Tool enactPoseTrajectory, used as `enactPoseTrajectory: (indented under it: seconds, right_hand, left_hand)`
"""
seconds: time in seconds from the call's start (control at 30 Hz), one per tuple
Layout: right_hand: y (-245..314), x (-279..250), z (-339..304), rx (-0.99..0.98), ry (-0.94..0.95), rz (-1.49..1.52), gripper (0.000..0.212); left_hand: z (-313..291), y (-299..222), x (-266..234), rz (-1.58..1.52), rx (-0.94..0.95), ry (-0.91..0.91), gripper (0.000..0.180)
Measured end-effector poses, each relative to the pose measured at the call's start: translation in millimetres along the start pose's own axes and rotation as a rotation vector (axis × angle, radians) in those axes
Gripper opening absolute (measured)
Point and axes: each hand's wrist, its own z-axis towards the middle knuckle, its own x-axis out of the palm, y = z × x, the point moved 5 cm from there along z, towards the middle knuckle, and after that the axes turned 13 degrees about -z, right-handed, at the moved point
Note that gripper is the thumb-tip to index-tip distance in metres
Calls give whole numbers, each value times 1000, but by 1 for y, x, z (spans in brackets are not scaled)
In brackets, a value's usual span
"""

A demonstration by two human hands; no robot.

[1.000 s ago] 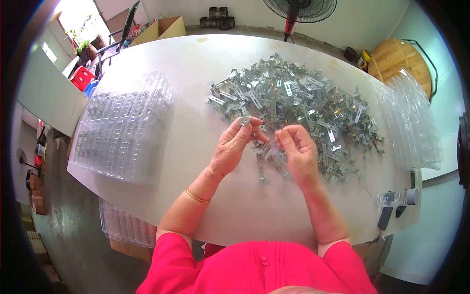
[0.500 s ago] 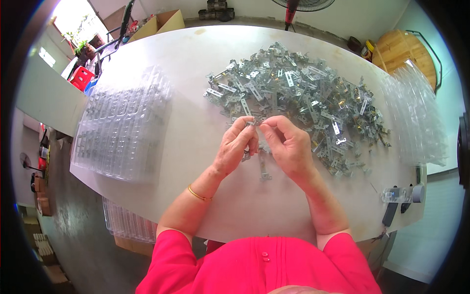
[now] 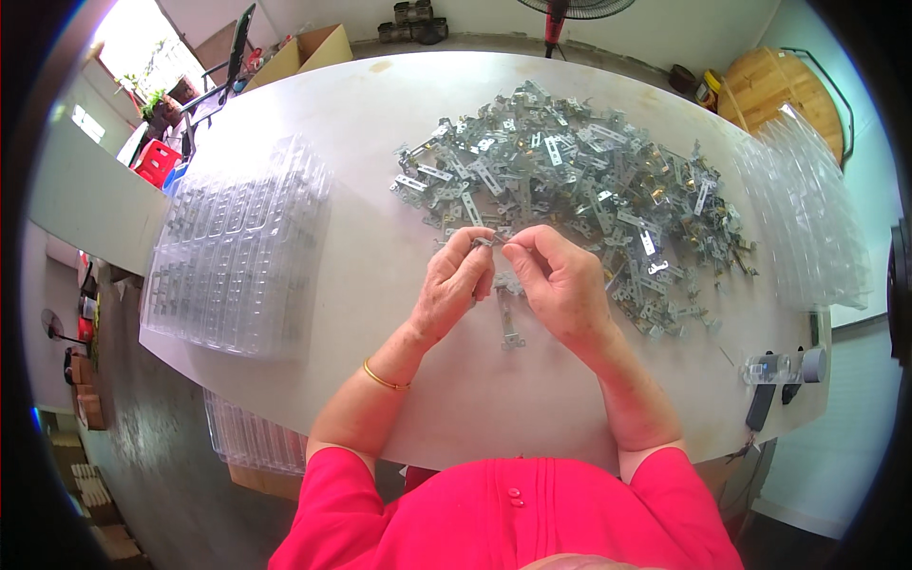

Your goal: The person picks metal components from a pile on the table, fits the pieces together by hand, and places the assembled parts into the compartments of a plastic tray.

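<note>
In the middle of the table, my left hand (image 3: 450, 283) pinches a small metal bracket (image 3: 484, 242) between thumb and forefinger. My right hand (image 3: 562, 281) meets it from the other side, its thumb and forefinger closed on the bracket's right end. The bracket is small and partly covered by my fingertips. Just below and between the hands, one loose metal bracket (image 3: 511, 323) lies on the table. Beyond my hands spreads a big heap of silvery metal brackets (image 3: 579, 161), some with brass-coloured bits.
Stacked clear plastic trays (image 3: 237, 247), with metal parts in them, stand at the left of the white table (image 3: 380, 104). More clear trays (image 3: 803, 214) lean at the right. A clear bottle (image 3: 781, 369) with a grey cap lies near the right edge, beside a dark object (image 3: 759, 408).
The view has shifted slightly. Both hands stay together on the bracket, with only small finger movements.
</note>
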Motion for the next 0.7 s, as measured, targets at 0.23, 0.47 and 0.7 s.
enactPoseTrajectory:
  seconds: [0.23, 0.47, 0.7]
  right_hand:
    - [5, -1, -1, -9, 8, -42, 13]
    - [4, -1, -4, -7, 41, -33, 14]
    - [10, -4, -3, -194, -72, -179, 7]
  left_hand:
    - [-3, -5, 6, 122, 51, 1, 21]
    - [-3, -8, 11, 367, 191, 2, 17]
    - [-5, -7, 17, 476, 263, 33, 18]
